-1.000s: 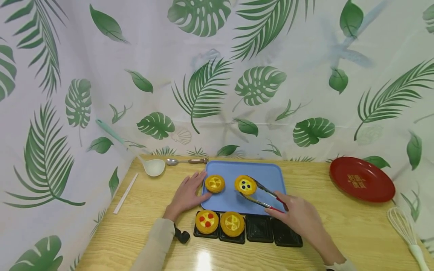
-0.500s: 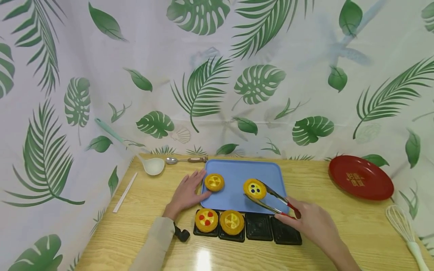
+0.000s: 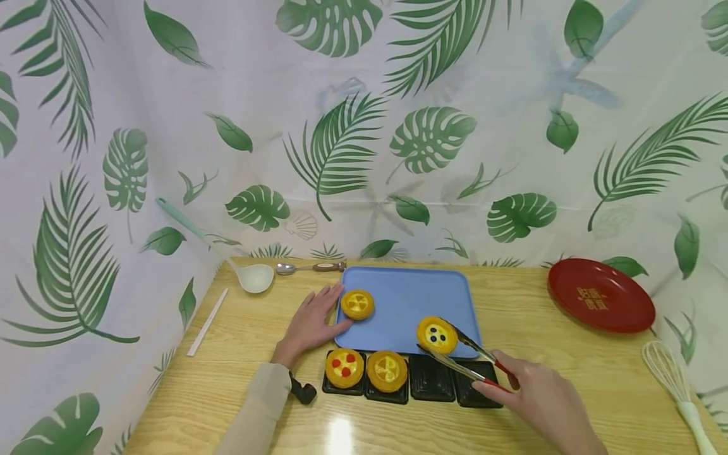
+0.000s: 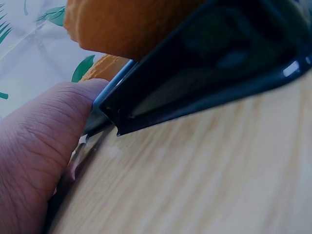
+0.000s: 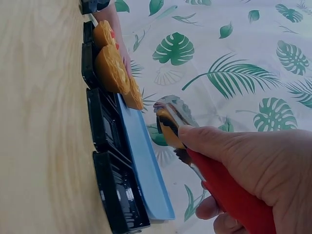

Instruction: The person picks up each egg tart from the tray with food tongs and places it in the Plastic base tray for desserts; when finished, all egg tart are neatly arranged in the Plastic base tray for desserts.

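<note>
Left hand (image 3: 309,323): centre-left, fingers straight, touching the blue tray (image 3: 398,291).
Black cups (image 3: 432,382): lower centre, two bearing tarts (image 3: 388,371).
Dotted tart (image 3: 436,335): lower centre-right, raised off the tray, as only the right-wrist view shows.
Tongs (image 3: 452,363): gripping it, tips toward upper left, long axis slanting.
Right hand (image 3: 548,398): lower right, fingers curled round red handles (image 3: 493,383).

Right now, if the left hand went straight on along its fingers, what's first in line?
Likely the blue tray, at its left rim near the far corner. In the head view the left hand reaches right up to that rim; fingertip contact there is unclear.
</note>
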The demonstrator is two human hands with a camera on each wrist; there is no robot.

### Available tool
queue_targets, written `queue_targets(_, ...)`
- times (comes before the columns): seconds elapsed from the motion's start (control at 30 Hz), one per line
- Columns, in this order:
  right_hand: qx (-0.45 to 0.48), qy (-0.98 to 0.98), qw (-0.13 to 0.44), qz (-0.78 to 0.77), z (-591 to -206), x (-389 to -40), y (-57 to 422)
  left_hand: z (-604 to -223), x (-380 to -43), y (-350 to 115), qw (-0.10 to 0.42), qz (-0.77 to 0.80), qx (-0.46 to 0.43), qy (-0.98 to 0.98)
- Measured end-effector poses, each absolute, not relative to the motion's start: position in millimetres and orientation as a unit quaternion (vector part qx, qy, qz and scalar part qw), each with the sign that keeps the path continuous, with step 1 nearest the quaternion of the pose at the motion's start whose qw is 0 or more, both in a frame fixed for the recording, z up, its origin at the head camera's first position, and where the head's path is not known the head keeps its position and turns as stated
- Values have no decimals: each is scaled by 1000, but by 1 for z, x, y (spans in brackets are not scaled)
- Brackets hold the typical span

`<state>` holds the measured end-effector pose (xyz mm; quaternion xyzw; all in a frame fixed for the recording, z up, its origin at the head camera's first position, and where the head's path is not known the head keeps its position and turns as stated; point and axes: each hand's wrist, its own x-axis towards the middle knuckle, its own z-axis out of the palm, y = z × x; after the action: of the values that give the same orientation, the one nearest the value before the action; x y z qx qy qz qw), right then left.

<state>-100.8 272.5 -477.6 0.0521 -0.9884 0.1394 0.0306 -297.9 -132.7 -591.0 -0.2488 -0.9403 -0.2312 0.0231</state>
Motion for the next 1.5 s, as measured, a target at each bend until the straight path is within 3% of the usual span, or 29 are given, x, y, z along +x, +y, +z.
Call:
queue_targets(0.4, -21, -984, -94, 151, -490, -82, 273, -590, -295, -136, 23, -242, -250, -937)
queue_targets(0.73, -11, -981, -114, 157, -502, -73, 269, -592, -298, -138, 5, -227, -239, -944)
queue_targets(1.5, -43, -975, -133, 171, -508, -77, 267, -591, -298, -133, 21, -235, -246, -940)
